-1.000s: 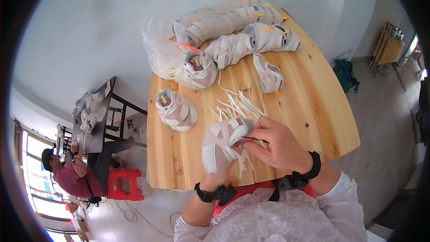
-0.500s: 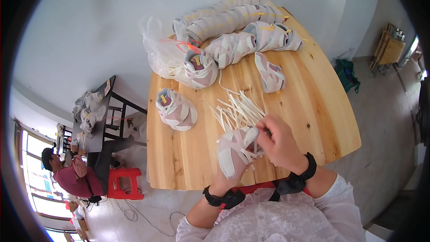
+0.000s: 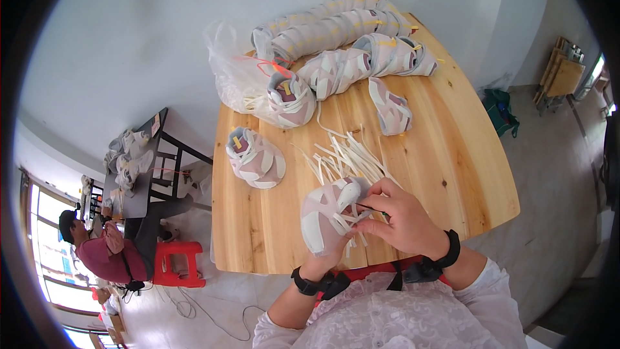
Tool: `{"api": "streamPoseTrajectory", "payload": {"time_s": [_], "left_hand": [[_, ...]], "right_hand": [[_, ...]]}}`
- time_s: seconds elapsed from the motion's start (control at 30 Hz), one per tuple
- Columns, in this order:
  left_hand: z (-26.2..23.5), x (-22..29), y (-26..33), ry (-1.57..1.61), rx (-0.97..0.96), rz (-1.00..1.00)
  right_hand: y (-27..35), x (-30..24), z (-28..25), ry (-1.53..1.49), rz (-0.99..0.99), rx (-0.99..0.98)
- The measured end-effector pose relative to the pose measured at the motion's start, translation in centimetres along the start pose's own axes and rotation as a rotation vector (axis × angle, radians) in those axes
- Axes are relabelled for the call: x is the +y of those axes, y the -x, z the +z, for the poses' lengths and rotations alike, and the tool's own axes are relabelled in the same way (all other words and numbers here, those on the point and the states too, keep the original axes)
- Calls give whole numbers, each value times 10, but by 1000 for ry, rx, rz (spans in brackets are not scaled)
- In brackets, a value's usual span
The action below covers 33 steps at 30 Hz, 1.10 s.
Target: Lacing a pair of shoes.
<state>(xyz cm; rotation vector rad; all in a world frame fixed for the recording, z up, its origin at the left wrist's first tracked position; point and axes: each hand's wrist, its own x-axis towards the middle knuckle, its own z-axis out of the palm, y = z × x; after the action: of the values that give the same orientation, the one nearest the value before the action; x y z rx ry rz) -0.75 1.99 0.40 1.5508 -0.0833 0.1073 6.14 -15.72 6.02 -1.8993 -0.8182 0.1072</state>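
My left hand [image 3: 325,262] is closed on a pink, white and grey shoe upper [image 3: 314,226], held from below near the table's front edge. The upper hides most of my left fingers. At the upper's lace side, my right hand [image 3: 411,222] is closed in a pinch. A thin dark thing [image 3: 369,207] shows between its thumb and fingers, too small to name. White lace strands cross the opening, and loose ends hang under it. A heap of pale flat shoelaces [image 3: 345,158] lies just beyond the upper.
On the wooden table [image 3: 452,148] stand a laced upper [image 3: 255,160], another [image 3: 290,100] by a clear plastic bag [image 3: 231,68], a single upper [image 3: 391,110], and rows of nested uppers [image 3: 342,29] behind. A person [image 3: 113,255] sits on a red stool [image 3: 183,265] at left.
The upper has moved slightly left in my left hand. My right hand has turned, and its fingers have come lower, to the lace crossings.
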Motion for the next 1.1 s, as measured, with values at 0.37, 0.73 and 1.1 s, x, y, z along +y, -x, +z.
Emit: {"api": "streamPoseTrajectory", "payload": {"time_s": [0.37, 0.73, 1.1], "left_hand": [[-39, 31, -16, 692, -227, -212], [-19, 16, -12, 411, -162, -198], [1, 20, -9, 439, 6, -240]], "right_hand": [[-3, 5, -24, 427, -342, 23], [-3, 9, -31, 380, -342, 106], [-1, 14, -28, 304, -274, 44]]}}
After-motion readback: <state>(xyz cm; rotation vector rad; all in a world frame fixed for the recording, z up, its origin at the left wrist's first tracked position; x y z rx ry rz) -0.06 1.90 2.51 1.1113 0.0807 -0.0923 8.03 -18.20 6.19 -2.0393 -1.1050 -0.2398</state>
